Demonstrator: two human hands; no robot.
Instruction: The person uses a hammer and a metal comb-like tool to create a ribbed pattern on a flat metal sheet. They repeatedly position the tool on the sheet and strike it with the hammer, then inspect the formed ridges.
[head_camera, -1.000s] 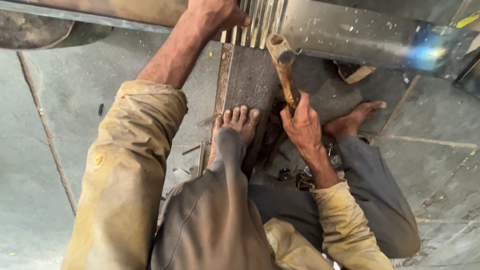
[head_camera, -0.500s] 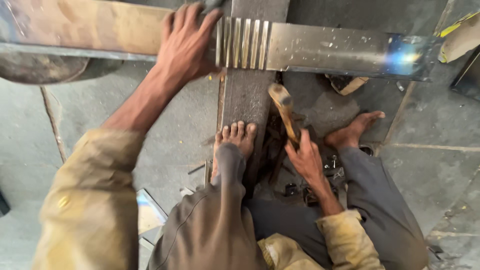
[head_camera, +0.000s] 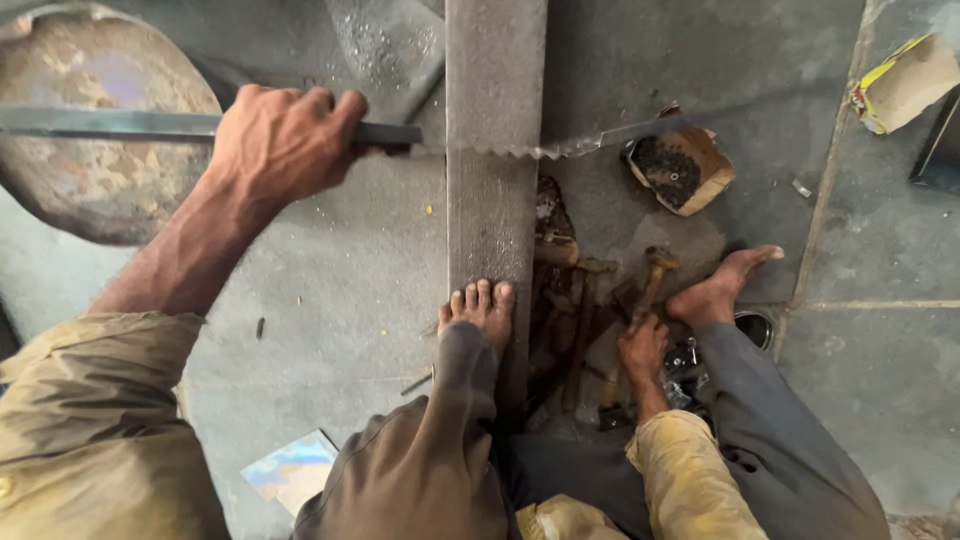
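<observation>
Two hands: left hand (head_camera: 283, 140) grips one strip (head_camera: 120, 123), right hand (head_camera: 642, 347) one hammer (head_camera: 652, 275).

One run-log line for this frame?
left hand: grips metal strip | right hand: holds hammer | foot: on bar

Torn brown carton (head_camera: 682, 168) of dark bits centre-right on floor; crumpled yellow-edged cardboard package (head_camera: 906, 80) at top right
</observation>
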